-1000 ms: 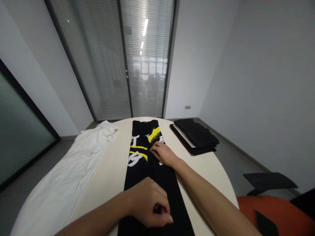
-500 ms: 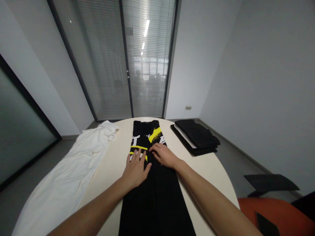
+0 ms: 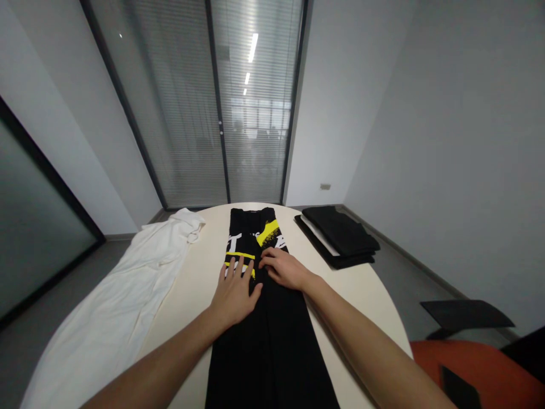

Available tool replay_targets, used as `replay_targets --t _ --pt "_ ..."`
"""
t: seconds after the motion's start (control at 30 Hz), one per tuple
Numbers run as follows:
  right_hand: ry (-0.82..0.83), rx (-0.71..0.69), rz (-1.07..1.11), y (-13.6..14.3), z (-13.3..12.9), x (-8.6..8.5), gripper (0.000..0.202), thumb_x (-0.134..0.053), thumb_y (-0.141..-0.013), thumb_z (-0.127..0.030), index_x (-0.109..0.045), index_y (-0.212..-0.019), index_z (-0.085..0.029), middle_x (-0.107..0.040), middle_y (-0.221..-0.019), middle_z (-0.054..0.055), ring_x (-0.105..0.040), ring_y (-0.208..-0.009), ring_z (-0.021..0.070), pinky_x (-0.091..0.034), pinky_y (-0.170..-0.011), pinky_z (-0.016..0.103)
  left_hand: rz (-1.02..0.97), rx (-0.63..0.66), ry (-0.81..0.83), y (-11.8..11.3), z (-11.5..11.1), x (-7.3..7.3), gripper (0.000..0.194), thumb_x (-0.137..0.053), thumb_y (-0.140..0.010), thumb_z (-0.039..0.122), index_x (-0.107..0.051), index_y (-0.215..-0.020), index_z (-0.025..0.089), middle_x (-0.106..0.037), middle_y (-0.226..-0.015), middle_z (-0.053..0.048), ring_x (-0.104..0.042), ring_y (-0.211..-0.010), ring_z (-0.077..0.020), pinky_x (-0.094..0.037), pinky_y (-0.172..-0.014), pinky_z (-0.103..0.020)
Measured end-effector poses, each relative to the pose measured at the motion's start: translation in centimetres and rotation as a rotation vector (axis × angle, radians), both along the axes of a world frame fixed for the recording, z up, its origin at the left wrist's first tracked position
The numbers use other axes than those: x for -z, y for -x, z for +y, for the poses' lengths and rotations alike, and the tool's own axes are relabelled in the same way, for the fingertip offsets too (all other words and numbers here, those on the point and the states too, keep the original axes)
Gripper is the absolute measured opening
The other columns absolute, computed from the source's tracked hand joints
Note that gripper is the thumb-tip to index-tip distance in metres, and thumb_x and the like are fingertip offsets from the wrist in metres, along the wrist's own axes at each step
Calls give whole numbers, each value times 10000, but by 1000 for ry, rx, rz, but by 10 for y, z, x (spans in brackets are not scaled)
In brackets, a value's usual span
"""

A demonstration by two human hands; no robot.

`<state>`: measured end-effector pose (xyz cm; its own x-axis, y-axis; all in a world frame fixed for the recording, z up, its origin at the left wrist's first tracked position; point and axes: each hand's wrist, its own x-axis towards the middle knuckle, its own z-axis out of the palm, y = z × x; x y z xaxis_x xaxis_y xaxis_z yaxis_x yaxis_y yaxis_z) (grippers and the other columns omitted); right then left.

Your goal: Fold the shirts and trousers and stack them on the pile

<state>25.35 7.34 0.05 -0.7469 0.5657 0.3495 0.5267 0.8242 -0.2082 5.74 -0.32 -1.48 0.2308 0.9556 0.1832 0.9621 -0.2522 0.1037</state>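
A long black T-shirt lies lengthwise on the table, its two sides folded in to meet along the middle. White lettering and yellow print show on its far part, and its neck end points away from me. My left hand rests flat on the shirt's left half, fingers spread over the lower yellow stripe. On the right half, beside the middle line, my right hand touches the cloth with its fingers loosely bent. No cloth appears gripped in it, though its fingertips are partly hidden.
A white garment is spread along the left side of the round cream table. Folded dark clothes with a white layer form a stack at the far right. An orange chair stands at right, beyond the table edge.
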Motion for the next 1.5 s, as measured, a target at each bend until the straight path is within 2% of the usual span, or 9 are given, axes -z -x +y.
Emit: replay_targets --t 0.23,0.43,0.6,0.73,0.9,1.03,1.2,1.37,1.5 --pt "-66 -4 -119 -2 -3 -10 163 -487 -993 -197 -650 -1009 -199 -598 -1159 85 -597 -971 179 -477 -858 318 -20 29 13 1 1 2 655 -423 -959 519 -408 -1512 168 -335 -1590 -160 -258 -1476 -378 -215 -1182 -565" --pt "-28 52 -4 5 -8 -7 183 -425 -1012 -183 -596 -1074 -196 -602 -1166 96 -594 -1034 182 -483 -893 319 -7 42 25 0 0 0 624 -421 -965 473 -411 -1514 175 -342 -1588 -151 -245 -1479 -384 -194 -1189 -572" --pt "7 7 18 4 -7 -2 209 -523 -963 -180 -598 -1156 -210 -574 -1270 116 -570 -1143 218 -476 -988 395 -3 35 20 -1 0 2 632 -427 -961 467 -413 -1509 153 -340 -1587 -162 -263 -1470 -396 -198 -1187 -585" --pt "49 0 68 2 -4 2 279 -507 -957 -156 -593 -1217 -209 -563 -1290 121 -553 -1200 220 -470 -1036 411 -29 91 -17 0 2 2 625 -437 -963 447 -403 -1509 145 -345 -1587 -152 -257 -1478 -365 -213 -1194 -569" --pt "97 114 186 3 5 13 321 -468 -958 -120 -604 -1240 -194 -517 -1329 123 -554 -1215 197 -469 -1059 377 -56 240 -15 0 0 -4 571 -411 -991 423 -389 -1521 212 -367 -1582 -119 -322 -1458 -317 -272 -1186 -517" --pt "95 174 167 9 20 18 332 -439 -984 -154 -640 -1243 -202 -518 -1335 116 -536 -1249 199 -449 -1081 374 -59 249 8 1 -1 -4 511 -452 -980 420 -471 -1470 278 -381 -1575 -108 -338 -1450 -325 -280 -1177 -533" --pt "102 349 50 29 43 10 327 -489 -981 -261 -654 -1255 -194 -551 -1321 129 -566 -1206 226 -466 -1041 368 -67 249 43 2 0 -3 510 -442 -987 432 -475 -1467 263 -351 -1589 -125 -294 -1471 -331 -255 -1188 -541" --pt "114 485 0 57 54 4 221 -552 -903 -159 -709 -1055 -123 -643 -1161 177 -605 -1123 263 -477 -985 360 -85 246 57 3 0 -4 523 -420 -995 448 -477 -1454 205 -338 -1592 -143 -270 -1481 -325 -238 -1197 -550" --pt "138 515 67 62 57 6 255 -507 -925 -127 -679 -1113 -116 -665 -1160 174 -622 -1114 239 -456 -996 335 -80 245 66 3 0 -3 541 -411 -994 452 -466 -1456 176 -323 -1598 -147 -254 -1488 -321 -235 -1198 -551"
